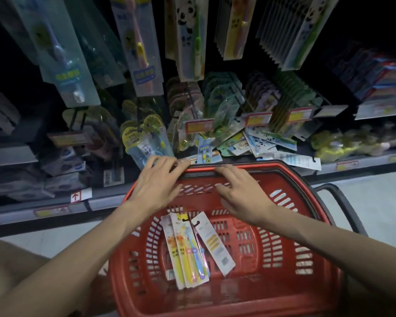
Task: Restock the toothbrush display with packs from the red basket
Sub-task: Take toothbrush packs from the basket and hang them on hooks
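At the far rim of the red basket (133,259), both hands rest side by side. Left hand (157,179): fingers spread, fingertips at the rim's left corner, nothing pinched. Right hand (240,193): palm down, fingers loosely spread over the rim and upper inside wall, also holding nothing. A narrow gap separates the two hands.

Toothbrush packs (192,245) lie fanned on the basket floor, left of centre, overlapping one another; one white pack lies back-side up on the right of the fan. Floor to their right is bare, and the room above them is open between the forearms.

Basket's near edge is cut off by the frame bottom. Its dark handle (343,200) hangs outside on the right.

Hanging packs (144,49) on the display hooks crowd the space directly above and beyond the hands. Loose packs (256,140) lie heaped on the shelf (364,163) just behind the rim, one overhanging it. Price tags (199,125) are blurred, unreadable. Shelves at far left and far right are too dark to make out.
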